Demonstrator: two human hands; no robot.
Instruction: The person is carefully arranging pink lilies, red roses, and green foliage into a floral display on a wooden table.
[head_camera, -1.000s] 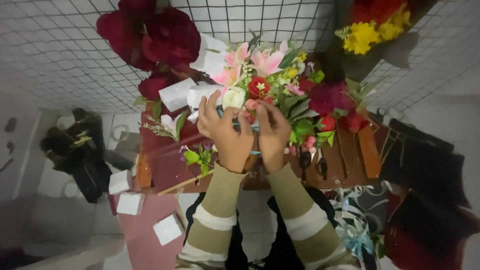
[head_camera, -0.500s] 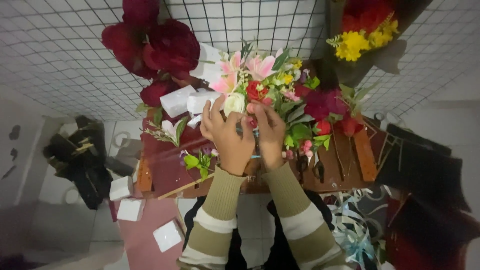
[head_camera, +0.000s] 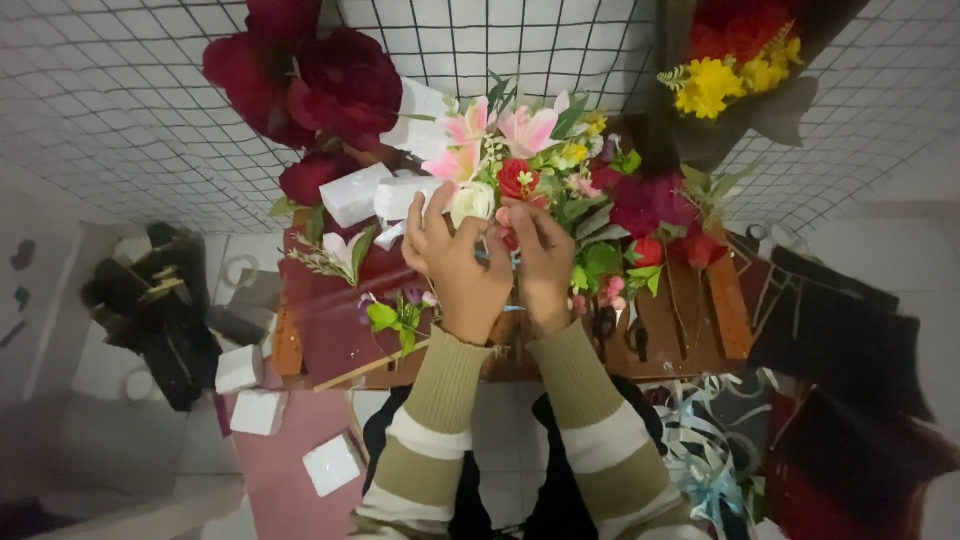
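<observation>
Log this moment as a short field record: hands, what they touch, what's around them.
left hand: on the mixed flower arrangement, fingers by a white bloom
right hand: touching the same arrangement, beside a red flower
surface: dark red table
left of hands: white foam blocks, dark red blooms
upper right: yellow and red bouquet
floor: more white blocks, ribbon
backdrop: wire grid

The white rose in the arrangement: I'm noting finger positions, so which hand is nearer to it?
Left. The left hand has its fingertips at the white rose; the right hand sits further right, below the red flower.
</observation>
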